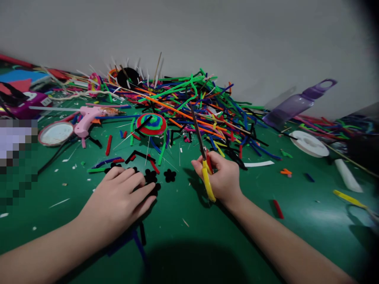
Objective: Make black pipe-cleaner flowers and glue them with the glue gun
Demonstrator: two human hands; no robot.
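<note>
My left hand (120, 199) rests palm down on the table, fingers stretched out over several small black flower shapes made of pipe cleaner, part of them hidden beneath it. One black flower (169, 175) lies just beyond my fingertips. To the right, my right hand (227, 175) grips a pair of scissors (208, 183) by its yellow and red handle, blades pointing up and away. A spiral disc (151, 124) of red, green and blue pipe cleaner sits ahead between both hands. Short cut pieces of pipe cleaner, red, black and blue, are scattered near my left fingers.
A large pile of pipe cleaners (189, 102) lines the wall. At left are a pink glue gun (88, 118), a round lid (56, 133) and a purple power strip (32, 105). A tilted purple bottle (291, 106) and a white spool (309, 143) are at right.
</note>
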